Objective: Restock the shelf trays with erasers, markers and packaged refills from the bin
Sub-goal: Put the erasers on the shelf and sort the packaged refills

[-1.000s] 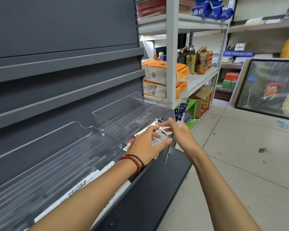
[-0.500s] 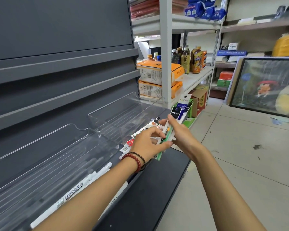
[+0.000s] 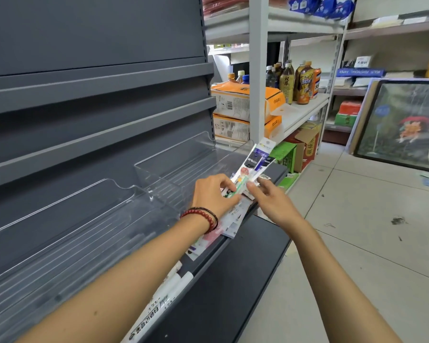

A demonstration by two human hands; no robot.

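1. Clear plastic forms the long left tray (image 3: pixel 60 231) on the dark grey shelf (image 3: pixel 97 78). Its ribbed floor shows through the walls, and the picture's left edge cuts it off.
2. White markers (image 3: pixel 176 283) lie end to end along the shelf's front lip, below the left forearm. The arm covers most of them and their print is too blurred to read.
3. A second clear tray (image 3: pixel 183 159) stands just right of the first. I cannot tell whether their walls touch.
4. The left hand (image 3: pixel 213 196) has a red bead bracelet (image 3: pixel 203 216) at the wrist. Its fingers are curled and pinch the lower end of a fan of packaged refills (image 3: pixel 255 162). The fan tilts up and to the right, over the front right corner of the second tray.
5. More flat packets (image 3: pixel 233 219) lie stacked on the shelf's front edge under that hand. The hand and wrist hide part of the stack, so their number cannot be told.
6. The right hand (image 3: pixel 270 201) is relaxed, with its fingers nearly straight. Its thumb tip rests at the fan's lower edge and it grips nothing.
7. Further right, a white rack (image 3: pixel 258 70) carries orange boxes (image 3: pixel 243 102) and drink bottles (image 3: pixel 302 82).
8. A framed picture (image 3: pixel 406 125) leans on the tiled floor (image 3: pixel 357 243), cut off by the right edge.
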